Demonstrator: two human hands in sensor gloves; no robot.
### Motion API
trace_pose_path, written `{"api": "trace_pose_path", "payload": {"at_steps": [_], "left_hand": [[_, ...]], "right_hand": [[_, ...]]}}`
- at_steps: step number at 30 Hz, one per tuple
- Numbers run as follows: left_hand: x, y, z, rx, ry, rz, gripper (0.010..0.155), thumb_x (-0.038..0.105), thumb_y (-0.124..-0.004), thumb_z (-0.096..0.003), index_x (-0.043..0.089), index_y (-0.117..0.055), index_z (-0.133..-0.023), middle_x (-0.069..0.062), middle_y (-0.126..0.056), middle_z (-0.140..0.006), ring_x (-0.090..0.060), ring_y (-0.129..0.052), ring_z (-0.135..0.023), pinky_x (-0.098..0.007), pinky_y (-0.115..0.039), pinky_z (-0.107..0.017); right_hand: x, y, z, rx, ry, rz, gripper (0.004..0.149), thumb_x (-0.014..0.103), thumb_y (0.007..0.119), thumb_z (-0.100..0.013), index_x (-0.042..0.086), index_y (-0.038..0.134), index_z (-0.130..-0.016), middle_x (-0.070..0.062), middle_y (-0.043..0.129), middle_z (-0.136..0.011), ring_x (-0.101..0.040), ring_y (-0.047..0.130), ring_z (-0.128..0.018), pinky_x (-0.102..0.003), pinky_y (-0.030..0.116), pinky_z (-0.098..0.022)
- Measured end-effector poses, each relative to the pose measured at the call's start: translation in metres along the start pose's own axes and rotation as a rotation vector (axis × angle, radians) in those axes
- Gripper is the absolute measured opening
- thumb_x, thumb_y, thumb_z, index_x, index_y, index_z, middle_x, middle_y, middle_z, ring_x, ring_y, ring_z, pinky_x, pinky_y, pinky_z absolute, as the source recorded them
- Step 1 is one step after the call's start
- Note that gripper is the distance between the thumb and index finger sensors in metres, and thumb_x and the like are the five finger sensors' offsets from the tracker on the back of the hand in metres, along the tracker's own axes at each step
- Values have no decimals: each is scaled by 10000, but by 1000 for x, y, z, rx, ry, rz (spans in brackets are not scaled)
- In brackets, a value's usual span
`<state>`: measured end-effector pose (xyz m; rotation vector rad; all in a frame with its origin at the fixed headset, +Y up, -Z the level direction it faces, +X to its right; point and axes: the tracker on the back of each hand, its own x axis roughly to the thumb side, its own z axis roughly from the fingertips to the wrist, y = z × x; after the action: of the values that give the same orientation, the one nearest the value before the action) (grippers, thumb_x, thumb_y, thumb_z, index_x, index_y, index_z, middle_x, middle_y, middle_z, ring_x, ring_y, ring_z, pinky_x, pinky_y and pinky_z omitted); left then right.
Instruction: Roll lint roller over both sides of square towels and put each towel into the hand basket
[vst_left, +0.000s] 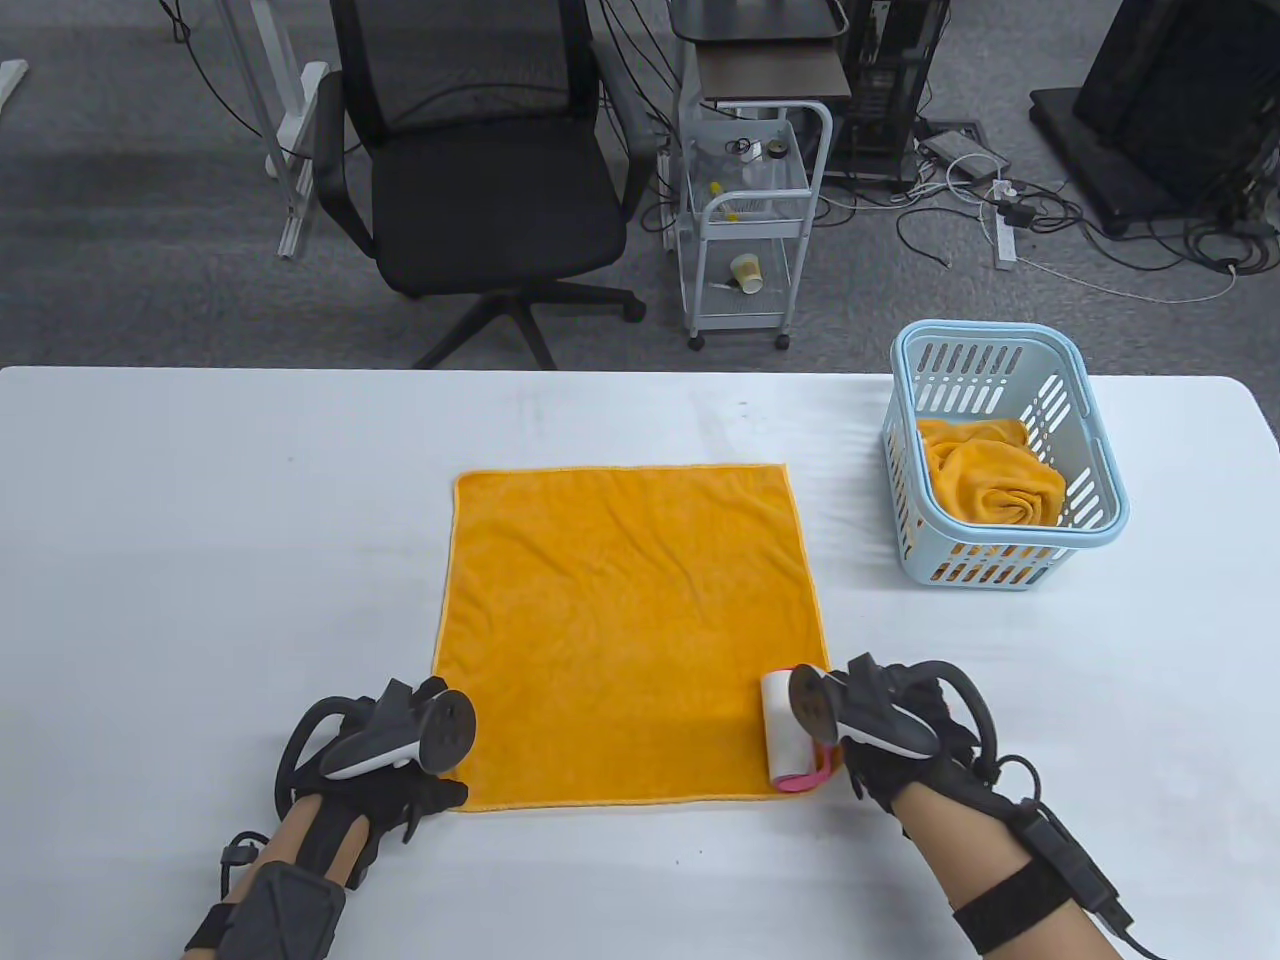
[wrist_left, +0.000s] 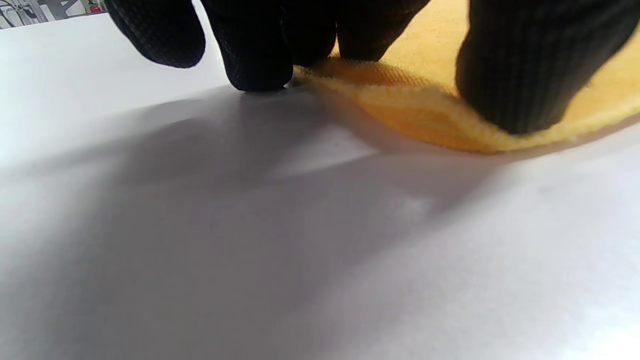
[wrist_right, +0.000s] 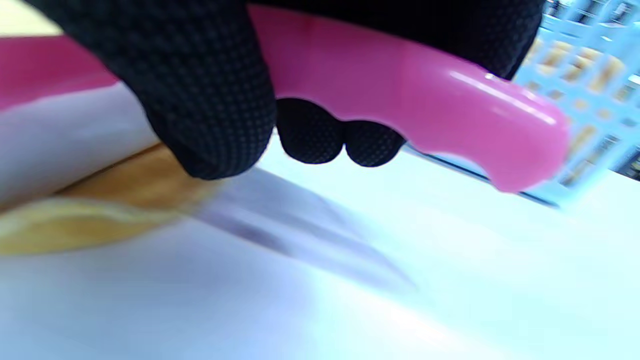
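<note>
An orange square towel (vst_left: 630, 630) lies flat in the middle of the white table (vst_left: 250, 550). My left hand (vst_left: 432, 792) presses its near left corner; in the left wrist view the fingers (wrist_left: 260, 55) and thumb touch the towel's edge (wrist_left: 425, 115). My right hand (vst_left: 852, 745) grips the pink handle (wrist_right: 425, 100) of the lint roller (vst_left: 785, 730). The roller's white roll (wrist_right: 65, 135) rests on the towel's near right corner (wrist_right: 125, 195). The light blue hand basket (vst_left: 990, 327) stands at the right rear with another orange towel (vst_left: 990, 480) bunched inside.
Beyond the table's far edge stand a black office chair (vst_left: 470, 170) and a white wheeled trolley (vst_left: 750, 230), with cables on the floor. The basket (wrist_right: 590, 75) is close to the right of the roller hand.
</note>
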<state>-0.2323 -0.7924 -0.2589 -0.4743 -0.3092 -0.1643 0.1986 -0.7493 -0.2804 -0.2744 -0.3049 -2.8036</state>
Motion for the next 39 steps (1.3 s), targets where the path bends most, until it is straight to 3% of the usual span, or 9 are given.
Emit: {"api": "trace_pose_path", "payload": {"at_steps": [5, 8, 16, 22, 28, 32, 35, 39], "left_hand": [[0, 0, 0, 0, 2, 4, 835, 617, -861, -371, 272, -546, -1064, -88, -463, -1208, -406, -676, -1035, -682, -559, -738], [0, 0, 0, 0, 3, 3, 836, 617, -860, -370, 271, -546, -1064, -89, -460, -1209, -408, -675, -1034, -683, -558, -738], [0, 0, 0, -1, 4, 7, 838, 617, -863, -369, 275, -545, -1064, -66, -459, -1210, -403, -673, -1035, -683, -556, -739], [0, 0, 0, -1, 5, 7, 837, 618, -860, -370, 275, -544, -1064, -66, -459, -1210, -405, -672, -1035, -684, -554, -739], [0, 0, 0, 0, 6, -1, 834, 619, -856, -371, 276, -541, -1064, -83, -457, -1210, -392, -675, -1041, -685, -555, -738], [0, 3, 2, 8, -1, -25, 824, 618, -856, -371, 270, -564, -1059, -104, -486, -1204, -396, -711, -1050, -685, -565, -736], [-3, 8, 8, 1, -27, -7, 837, 624, -880, -349, 288, -585, -1056, -99, -484, -1208, -415, -713, -1063, -688, -567, -734], [-10, 16, 19, 16, -92, 29, 873, 663, -940, -264, 320, -685, -1025, -79, -521, -1212, -406, -714, -1074, -695, -569, -734]], "right_hand": [[-20, 14, 5, -23, 4, -106, 564, 328, 976, -449, 204, 800, -970, -84, 901, -878, -374, 931, -784, -595, 773, -574], [-34, 18, 7, -111, 39, -214, 574, 339, 980, -443, 215, 803, -975, -92, 904, -883, -379, 956, -777, -583, 821, -541], [-83, 29, 10, -209, 341, -228, 594, 353, 977, -446, 198, 789, -987, -102, 906, -880, -383, 968, -762, -559, 848, -511], [-103, 50, 5, -147, 488, -217, 602, 358, 977, -445, 180, 788, -988, -110, 907, -875, -383, 966, -759, -552, 847, -507], [-104, 61, -1, -47, 488, -245, 656, 362, 961, -459, 128, 723, -1024, -144, 856, -923, -416, 923, -801, -587, 805, -541], [-102, 55, 2, -16, 471, -255, 810, 336, 956, -467, 76, 513, -1094, -228, 672, -1048, -491, 815, -876, -657, 721, -578], [-100, 43, 8, -27, 461, -260, 843, 308, 950, -478, 33, 451, -1100, -269, 582, -1079, -531, 745, -910, -690, 678, -585], [-83, 16, 21, -200, 361, -253, 846, 331, 947, -478, 72, 450, -1112, -268, 517, -1102, -540, 669, -950, -706, 635, -606]]}}
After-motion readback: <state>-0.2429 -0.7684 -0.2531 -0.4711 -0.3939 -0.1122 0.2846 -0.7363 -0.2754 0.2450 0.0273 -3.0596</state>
